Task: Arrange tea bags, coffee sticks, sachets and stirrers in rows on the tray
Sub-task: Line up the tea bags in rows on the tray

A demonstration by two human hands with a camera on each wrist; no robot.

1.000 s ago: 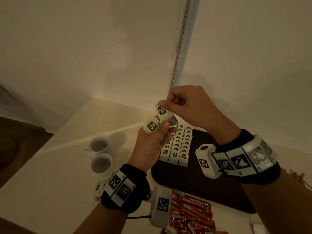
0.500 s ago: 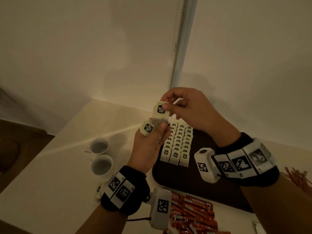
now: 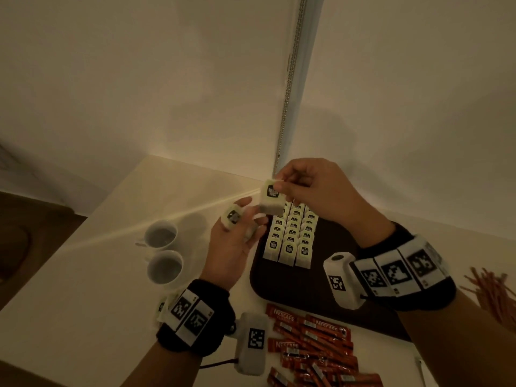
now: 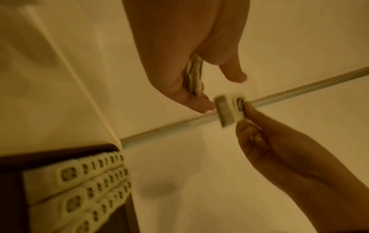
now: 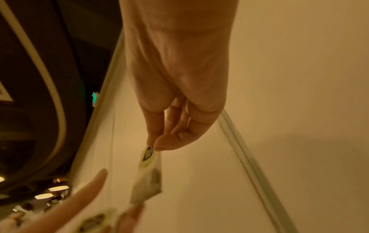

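Note:
My right hand (image 3: 279, 185) pinches the top of one pale tea bag (image 3: 269, 199) and holds it in the air above the far left corner of the dark tray (image 3: 279, 289). In the right wrist view that tea bag (image 5: 147, 186) hangs from thumb and forefinger. Just below and to the left, my left hand (image 3: 245, 216) grips a small stack of tea bags (image 3: 233, 216), seen edge-on as tea bags (image 4: 192, 78) in the left wrist view. Three rows of tea bags (image 3: 290, 238) lie on the tray's left part.
Red coffee sticks (image 3: 312, 342) lie in a loose heap on the table in front of the tray. Wooden stirrers (image 3: 491, 291) are piled at the right. Two white cups (image 3: 163, 252) stand left of the tray. A wall with a metal strip (image 3: 290, 79) rises right behind.
My right hand has drawn its tea bag up and away from the stack in my left hand. My left hand has sunk a little and its fingers have loosened.

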